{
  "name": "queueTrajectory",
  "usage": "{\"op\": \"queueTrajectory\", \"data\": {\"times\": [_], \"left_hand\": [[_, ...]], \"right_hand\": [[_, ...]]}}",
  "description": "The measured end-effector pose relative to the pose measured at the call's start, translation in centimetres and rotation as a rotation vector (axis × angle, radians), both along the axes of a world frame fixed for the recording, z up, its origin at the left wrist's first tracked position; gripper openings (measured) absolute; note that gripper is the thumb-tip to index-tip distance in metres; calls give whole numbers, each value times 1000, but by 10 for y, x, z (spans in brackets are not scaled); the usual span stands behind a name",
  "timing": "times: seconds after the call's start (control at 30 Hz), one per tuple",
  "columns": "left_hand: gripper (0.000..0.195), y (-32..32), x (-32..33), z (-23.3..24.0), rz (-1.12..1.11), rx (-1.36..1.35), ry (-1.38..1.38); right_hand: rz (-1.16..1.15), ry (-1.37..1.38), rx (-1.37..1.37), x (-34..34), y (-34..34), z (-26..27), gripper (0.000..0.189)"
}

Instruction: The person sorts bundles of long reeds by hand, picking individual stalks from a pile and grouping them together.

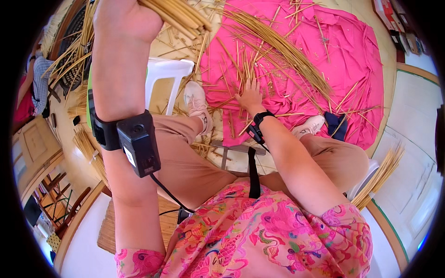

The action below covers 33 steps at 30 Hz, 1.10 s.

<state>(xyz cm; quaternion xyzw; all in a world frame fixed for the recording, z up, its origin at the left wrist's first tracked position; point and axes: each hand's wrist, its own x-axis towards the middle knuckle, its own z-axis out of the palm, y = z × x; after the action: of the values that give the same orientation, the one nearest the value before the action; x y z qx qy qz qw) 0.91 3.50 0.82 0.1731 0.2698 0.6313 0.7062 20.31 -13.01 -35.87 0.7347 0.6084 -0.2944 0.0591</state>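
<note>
My left hand (130, 21) is raised at the top left, its fingers cut off by the picture's upper edge. From it juts a bundle of dry straw-coloured stalks (179, 17), cut ends towards the middle. Lower down, my right hand (251, 95) reaches palm down over a pink cloth (347, 45) on the floor. Its fingers are a little apart, at the ends of some loose short stalks (246, 67); whether they press on them I cannot tell. A long sheaf of thin stalks (288, 52) lies slantwise across the cloth, beyond that hand.
A white plastic stool (170, 67) stands beside my left forearm. Tied stalk bundles lie at left (91, 153) and right (379, 177). A dark woven basket (71, 66) and another person (38, 83) are at far left. A dark blue cloth (335, 125) lies by my right shoe (311, 125).
</note>
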Motion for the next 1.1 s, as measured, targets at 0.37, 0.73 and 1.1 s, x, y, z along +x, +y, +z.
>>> {"op": "queueTrajectory", "data": {"times": [0.37,0.73,1.1], "left_hand": [[18,5,-2,-3,-6,13,64],[19,-7,8,6,62,39,70],[20,2,10,4,81,13,121]], "right_hand": [[417,-53,-9,-53,-52,-9,69],[321,150,220,-5,-75,-4,41],[53,0,142,18,-37,-38,48]]}}
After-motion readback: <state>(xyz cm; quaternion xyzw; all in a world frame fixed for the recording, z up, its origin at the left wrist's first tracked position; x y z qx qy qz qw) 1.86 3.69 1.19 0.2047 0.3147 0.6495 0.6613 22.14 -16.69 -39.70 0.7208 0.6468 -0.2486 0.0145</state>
